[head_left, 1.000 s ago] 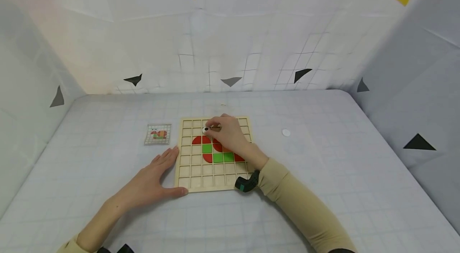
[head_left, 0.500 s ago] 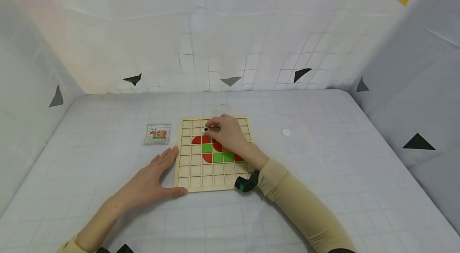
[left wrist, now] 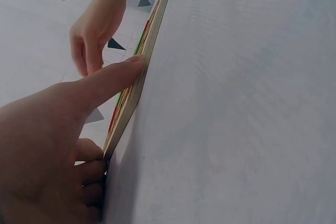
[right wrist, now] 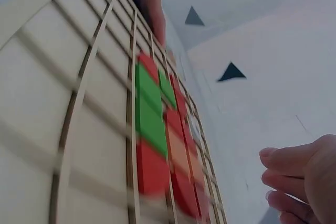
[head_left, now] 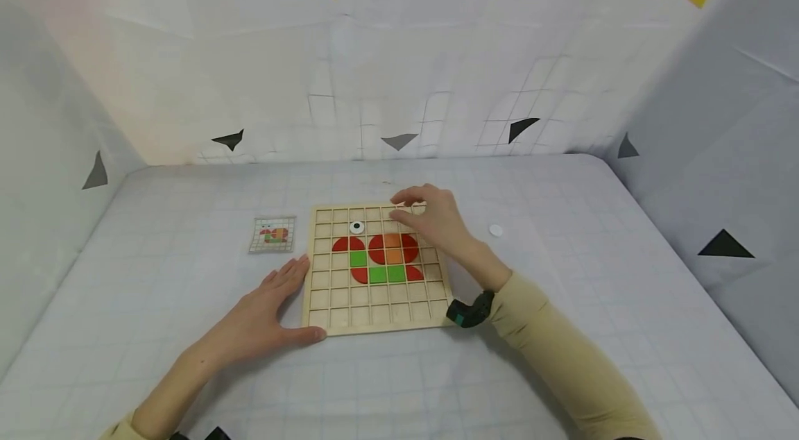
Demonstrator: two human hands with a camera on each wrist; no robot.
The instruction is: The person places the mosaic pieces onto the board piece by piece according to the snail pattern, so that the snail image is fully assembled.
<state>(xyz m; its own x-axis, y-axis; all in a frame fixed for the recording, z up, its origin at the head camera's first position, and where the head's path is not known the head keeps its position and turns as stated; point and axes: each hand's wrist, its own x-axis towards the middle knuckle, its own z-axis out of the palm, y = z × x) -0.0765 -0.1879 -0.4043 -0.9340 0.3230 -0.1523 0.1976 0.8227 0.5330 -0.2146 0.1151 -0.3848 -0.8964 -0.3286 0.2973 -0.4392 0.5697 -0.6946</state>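
Observation:
A wooden grid board [head_left: 379, 316] lies in the middle of the table in the head view. Red, orange and green pieces [head_left: 377, 275] fill some of its cells. In an upper cell sits a white eye disc [head_left: 356, 227] with a black dot. My left hand [head_left: 265, 315] rests against the board's left side, thumb at the front corner and fingers along the edge. Over the board's upper right part hovers my right hand [head_left: 440, 221], thumb and fingers apart with nothing between them. The right wrist view shows its fingers [right wrist: 286, 182] clear of the board.
A small picture card [head_left: 272, 235] with a coloured pattern on a grid lies left of the board. To the right of the board is a loose white disc [head_left: 496, 230]. Light cloth walls with triangle marks stand around the table [head_left: 562, 218].
My right hand has let go of the eye disc and moved right and slightly back, uncovering the red and orange pieces. The disc stays in its cell. My left hand keeps its place.

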